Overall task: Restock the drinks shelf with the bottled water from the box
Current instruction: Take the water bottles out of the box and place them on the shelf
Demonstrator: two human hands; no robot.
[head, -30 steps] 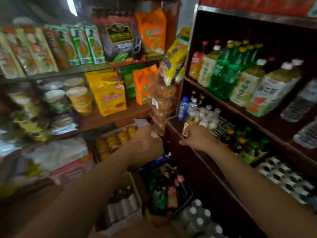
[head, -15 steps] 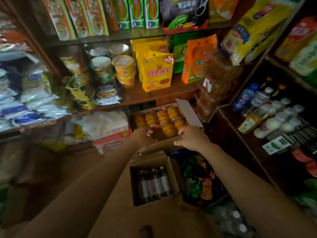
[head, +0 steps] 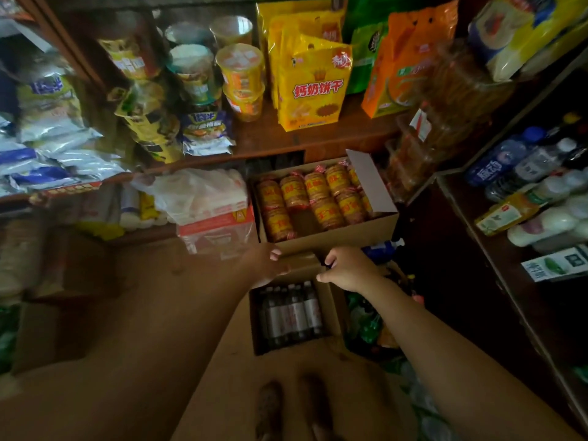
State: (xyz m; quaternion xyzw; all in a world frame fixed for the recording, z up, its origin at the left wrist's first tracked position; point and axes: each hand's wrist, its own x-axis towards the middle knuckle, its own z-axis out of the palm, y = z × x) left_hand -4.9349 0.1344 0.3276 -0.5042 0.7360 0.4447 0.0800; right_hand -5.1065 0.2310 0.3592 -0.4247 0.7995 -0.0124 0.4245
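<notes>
While both hands reach floor box [head: 327, 316], we note left hand [head: 265, 265] on far flap, fingers curled over edge; right hand [head: 348, 268] pinching same flap. Water bottles [head: 294, 315] upright inside, four caps countable, labels unreadable. Bare floor left of box. Biscuit carton [head: 346, 232] just behind. Yellow bag [head: 315, 90] reads 钙奶饼干. Drinks shelf [head: 471, 224] right.

A plain brown cardboard box [head: 329, 308] holds clear bottles [head: 294, 313] with pale labels. A yellow biscuit bag [head: 313, 90] carries red lettering beside an orange bag [head: 404, 65]. Dark brown wooden drinks shelf [head: 471, 237] holds white-capped bottles [head: 547, 221].
</notes>
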